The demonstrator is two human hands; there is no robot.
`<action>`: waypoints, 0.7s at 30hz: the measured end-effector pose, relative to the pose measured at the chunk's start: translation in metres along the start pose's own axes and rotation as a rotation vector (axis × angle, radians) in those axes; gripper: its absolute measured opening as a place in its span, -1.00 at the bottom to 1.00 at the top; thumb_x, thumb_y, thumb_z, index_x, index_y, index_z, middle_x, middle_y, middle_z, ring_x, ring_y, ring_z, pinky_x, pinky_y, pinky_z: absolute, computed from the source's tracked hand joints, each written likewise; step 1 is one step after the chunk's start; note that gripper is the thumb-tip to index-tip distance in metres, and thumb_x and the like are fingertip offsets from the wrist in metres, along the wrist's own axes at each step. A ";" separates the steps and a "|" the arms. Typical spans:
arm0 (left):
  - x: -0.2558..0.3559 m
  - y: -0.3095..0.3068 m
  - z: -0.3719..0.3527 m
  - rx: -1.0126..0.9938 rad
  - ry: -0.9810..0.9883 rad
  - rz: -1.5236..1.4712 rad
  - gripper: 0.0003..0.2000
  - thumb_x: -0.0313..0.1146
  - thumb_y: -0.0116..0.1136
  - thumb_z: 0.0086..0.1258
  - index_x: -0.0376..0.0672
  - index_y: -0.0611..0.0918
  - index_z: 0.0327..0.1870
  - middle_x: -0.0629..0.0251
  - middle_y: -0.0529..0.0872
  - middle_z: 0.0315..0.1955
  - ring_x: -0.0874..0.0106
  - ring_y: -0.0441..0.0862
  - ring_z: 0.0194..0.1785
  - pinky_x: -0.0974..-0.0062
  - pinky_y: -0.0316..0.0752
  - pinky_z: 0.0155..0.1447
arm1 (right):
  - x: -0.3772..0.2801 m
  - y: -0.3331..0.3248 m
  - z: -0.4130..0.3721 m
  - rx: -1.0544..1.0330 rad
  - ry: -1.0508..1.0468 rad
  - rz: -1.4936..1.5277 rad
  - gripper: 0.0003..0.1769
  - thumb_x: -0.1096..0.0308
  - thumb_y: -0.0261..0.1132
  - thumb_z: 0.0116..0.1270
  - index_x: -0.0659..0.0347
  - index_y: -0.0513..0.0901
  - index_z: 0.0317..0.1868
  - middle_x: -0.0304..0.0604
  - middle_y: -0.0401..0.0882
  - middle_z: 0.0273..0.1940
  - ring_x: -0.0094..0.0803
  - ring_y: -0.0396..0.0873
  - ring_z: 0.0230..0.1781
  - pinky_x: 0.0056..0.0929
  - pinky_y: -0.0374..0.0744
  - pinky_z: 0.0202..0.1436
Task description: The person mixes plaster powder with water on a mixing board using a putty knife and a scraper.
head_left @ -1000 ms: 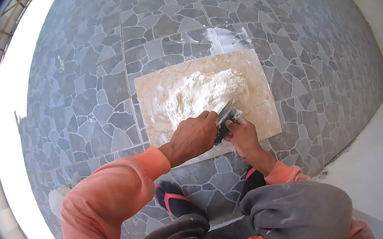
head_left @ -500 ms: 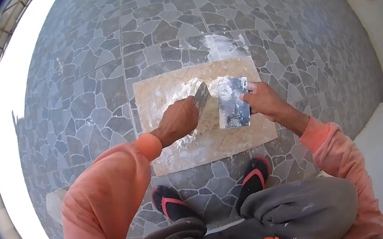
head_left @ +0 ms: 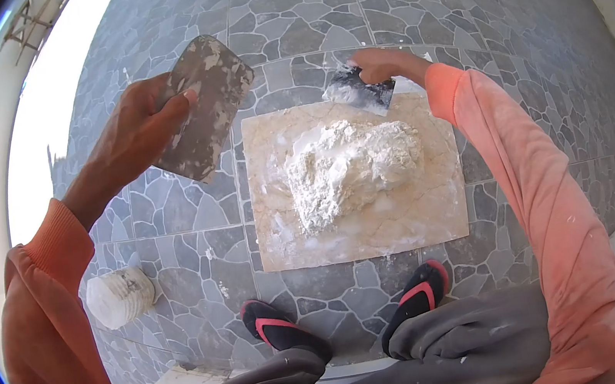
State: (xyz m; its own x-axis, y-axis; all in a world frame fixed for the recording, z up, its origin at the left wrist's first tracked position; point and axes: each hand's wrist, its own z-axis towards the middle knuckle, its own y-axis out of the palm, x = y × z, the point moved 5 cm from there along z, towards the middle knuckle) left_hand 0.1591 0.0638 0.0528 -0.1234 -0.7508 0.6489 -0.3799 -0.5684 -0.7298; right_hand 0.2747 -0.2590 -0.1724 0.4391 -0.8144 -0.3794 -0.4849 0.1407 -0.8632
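Note:
My left hand (head_left: 130,134) is closed on a flat scraper (head_left: 210,100), its grey-brown blade spotted with dried paste, held raised to the left of the board. My right hand (head_left: 382,65) grips a second scraper (head_left: 366,95), a dark blade smeared with white. That blade is low at the far edge of the beige board (head_left: 436,228), over a white smear on the floor. A heap of white powder or paste (head_left: 355,166) lies on the middle of the board, and neither tool touches it.
Grey stone-patterned tiles (head_left: 286,31) surround the board. A whitish ribbed container (head_left: 119,297) lies or stands at the left. My feet in black-and-red flip-flops (head_left: 422,293) are just short of the board's near edge. A pale wall curves along the right.
Both scrapers have left the heap. My left hand has lifted up and to the left. My right hand has moved away from me to the board's far edge. The whole heap now shows.

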 end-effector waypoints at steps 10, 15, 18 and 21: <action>0.004 0.080 0.006 0.432 -0.059 -0.515 -0.58 -0.13 0.10 0.48 -0.39 0.65 0.03 0.28 0.73 -0.36 0.58 0.58 -0.35 0.53 0.50 -0.22 | -0.055 0.030 0.070 -0.172 -0.097 -0.039 -0.59 0.49 0.16 0.14 0.13 0.64 0.04 0.06 0.71 -0.13 0.09 0.61 -0.14 -0.04 0.53 -0.10; -0.030 0.135 -0.026 0.598 -0.229 -0.790 -0.64 -0.22 0.10 0.52 -0.35 0.62 0.11 0.31 0.73 -0.23 0.60 0.60 -0.22 0.57 0.51 -0.11 | -0.069 0.060 0.077 -0.400 -0.112 -0.129 -0.57 0.34 0.18 0.29 -0.12 0.66 0.18 -0.12 0.66 0.15 -0.01 0.61 0.10 -0.17 0.55 0.10; -0.047 0.155 -0.048 0.674 -0.298 -0.830 -0.65 -0.24 0.11 0.53 -0.33 0.61 0.14 0.30 0.73 -0.16 0.60 0.61 -0.17 0.59 0.52 -0.06 | -0.078 0.052 0.065 -0.453 -0.211 -0.136 -0.59 0.42 0.18 0.22 0.03 0.65 0.11 -0.03 0.69 -0.07 0.00 0.61 -0.09 -0.14 0.52 -0.06; -0.061 0.168 -0.066 0.678 -0.354 -0.804 -0.67 -0.24 0.09 0.53 -0.35 0.62 0.09 0.36 0.71 -0.20 0.63 0.55 -0.19 0.60 0.46 -0.07 | -0.086 0.046 0.047 -0.469 -0.322 -0.178 -0.65 0.47 0.20 0.20 0.13 0.64 0.02 0.05 0.68 -0.21 0.05 0.62 -0.19 -0.09 0.50 -0.15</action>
State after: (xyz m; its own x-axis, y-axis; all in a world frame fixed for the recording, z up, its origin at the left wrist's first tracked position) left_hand 0.0418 0.0361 -0.0951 0.2435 -0.0730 0.9671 0.3618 -0.9183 -0.1605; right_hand 0.2498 -0.1559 -0.1946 0.7156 -0.5809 -0.3879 -0.6334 -0.3057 -0.7109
